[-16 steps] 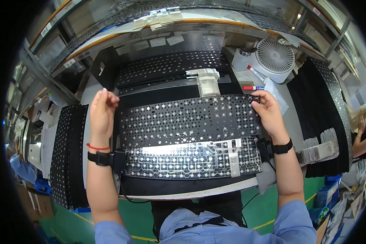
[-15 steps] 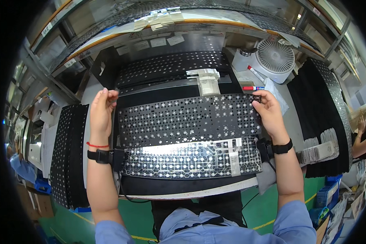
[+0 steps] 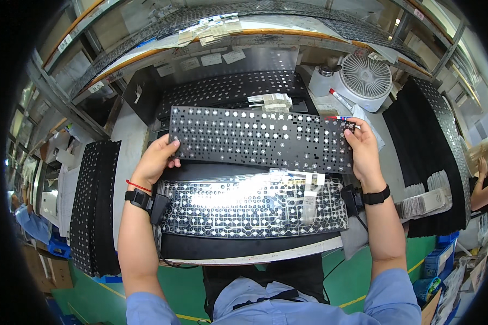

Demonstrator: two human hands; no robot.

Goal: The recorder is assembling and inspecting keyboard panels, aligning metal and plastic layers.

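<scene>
A black perforated keyboard plate is held up between my hands, its left end a little higher than its right. My left hand pinches the lower left edge, thumb on the face. At the right end, my right hand grips the edge between thumb and fingers. Below it, nearer me, lies a clear keyboard membrane with silver traces and a pale tail, glare whitening its middle. It rests on a dark work surface. Behind the plate, a bundle of pale flex tails is partly covered.
Stacks of black perforated sheets stand on the left and right. A white fan, a metal-topped bottle and a red-and-white marker are at the back right. A shelf crosses above the bench.
My left hand has moved in and down and taken hold of the plate's left end. The plate has risen away from the membrane, its left end tilting up.
</scene>
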